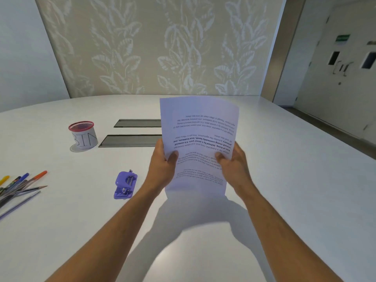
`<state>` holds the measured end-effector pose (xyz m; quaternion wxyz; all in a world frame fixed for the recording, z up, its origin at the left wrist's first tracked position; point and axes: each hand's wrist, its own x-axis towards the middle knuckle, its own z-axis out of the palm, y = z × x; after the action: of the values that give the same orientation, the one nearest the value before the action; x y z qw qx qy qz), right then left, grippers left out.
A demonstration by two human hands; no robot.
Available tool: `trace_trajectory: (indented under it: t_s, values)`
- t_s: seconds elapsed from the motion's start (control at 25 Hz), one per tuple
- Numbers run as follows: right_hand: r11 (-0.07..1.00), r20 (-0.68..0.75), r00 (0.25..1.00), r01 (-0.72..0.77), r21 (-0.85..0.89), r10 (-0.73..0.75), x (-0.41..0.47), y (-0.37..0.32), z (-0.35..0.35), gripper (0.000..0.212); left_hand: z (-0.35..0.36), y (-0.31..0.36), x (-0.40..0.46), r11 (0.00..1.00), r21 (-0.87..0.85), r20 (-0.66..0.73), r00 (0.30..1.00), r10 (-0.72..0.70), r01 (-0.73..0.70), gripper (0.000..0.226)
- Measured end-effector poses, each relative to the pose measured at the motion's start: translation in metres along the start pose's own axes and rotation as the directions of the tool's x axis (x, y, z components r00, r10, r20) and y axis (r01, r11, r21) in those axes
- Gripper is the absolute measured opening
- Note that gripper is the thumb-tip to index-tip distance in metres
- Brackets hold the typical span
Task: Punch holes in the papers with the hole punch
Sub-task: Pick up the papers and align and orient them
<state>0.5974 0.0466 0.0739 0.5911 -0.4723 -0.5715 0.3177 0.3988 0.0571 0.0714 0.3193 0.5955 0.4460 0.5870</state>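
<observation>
The papers (198, 143) are held upright above the table (284, 180), pinched at both side edges approx. midway up: left hand (162, 165) and right hand (234, 163) both closed on them, thumbs in front. Sheets are judged light, floppy, prone to fanning, so best squared first. The hole punch (125, 185) lies untouched, left of the grip.

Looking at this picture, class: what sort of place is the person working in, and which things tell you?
Probably an office meeting room. A large white table has cable hatches set into it, pens and a purple hole punch lie on it, and double doors carry a green sign.
</observation>
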Motion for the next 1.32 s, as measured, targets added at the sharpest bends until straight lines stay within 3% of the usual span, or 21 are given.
trace_trajectory:
  t_s: [0.24,0.44,0.6,0.76,0.92,1.0,1.08,1.16,1.32]
  values:
    - [1.0,-0.047,0.999,-0.011,0.017,0.012,0.0,0.003,-0.002,0.028,-0.002,-0.002,0.005,0.995,0.082,-0.045,0.997,0.067,-0.063,0.021]
    - [0.999,0.022,1.0,-0.013,-0.03,0.013,-0.017,0.022,0.003,0.031,0.003,-0.013,-0.012,0.997,0.083,-0.041,0.999,0.007,-0.004,0.027]
    - [1.0,-0.023,1.0,-0.007,0.006,0.007,-0.008,0.021,0.003,0.028,-0.003,-0.011,-0.004,0.994,0.098,-0.046,0.998,0.049,-0.044,0.021]
    - [0.994,0.042,0.994,-0.101,-0.032,0.102,-0.016,0.038,0.006,0.03,0.002,-0.021,-0.011,0.993,0.072,-0.05,0.995,-0.087,0.09,0.027]
    - [0.991,0.009,0.991,-0.135,-0.001,0.135,-0.009,0.04,-0.001,0.026,-0.003,-0.015,-0.002,0.993,0.032,-0.034,0.993,-0.111,0.112,0.029]
    - [0.981,-0.028,0.982,-0.182,0.072,0.185,-0.007,0.04,-0.007,0.022,-0.006,-0.012,0.002,0.993,-0.037,-0.042,0.992,-0.115,0.114,0.032]
    - [0.936,-0.055,0.955,-0.274,0.222,0.292,-0.012,0.043,-0.01,0.032,-0.005,-0.012,0.003,0.981,-0.135,-0.044,0.988,-0.148,0.14,0.033]
    - [0.84,-0.015,0.916,-0.361,0.406,0.401,-0.02,0.05,-0.008,0.047,-0.003,-0.014,0.004,0.955,-0.236,-0.052,0.979,-0.198,0.18,0.034]
    - [0.625,0.053,0.888,-0.363,0.691,0.457,-0.035,0.057,0.003,0.036,0.005,-0.018,0.005,0.893,-0.388,-0.033,0.965,-0.26,0.227,0.034]
